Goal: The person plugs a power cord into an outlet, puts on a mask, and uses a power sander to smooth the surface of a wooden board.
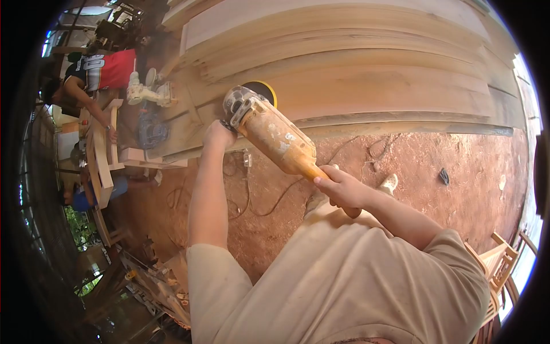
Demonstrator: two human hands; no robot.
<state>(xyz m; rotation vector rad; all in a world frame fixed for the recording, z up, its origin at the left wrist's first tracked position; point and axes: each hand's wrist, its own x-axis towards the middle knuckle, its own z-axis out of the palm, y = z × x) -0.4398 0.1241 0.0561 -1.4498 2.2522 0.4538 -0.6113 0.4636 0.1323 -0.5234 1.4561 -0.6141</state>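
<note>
A dusty, worn angle grinder (278, 137) with a yellow-edged round sanding pad (262, 92) is held slantwise in front of me. My left hand (219, 135) is closed round a dark side handle by its head. Round the rear handle my right hand (341, 186) is wrapped, close to my body. The pad is at the face of a wide wooden board (366, 86); whether it touches the wood is hard to see.
More boards (344, 26) lie beyond. Another power tool (150, 93) rests on the left of the wood. A co-worker (86, 80) is by a wooden frame (100, 160) at far left. A cable (269, 213) winds over the reddish floor. A wooden chair (495, 261) stands right.
</note>
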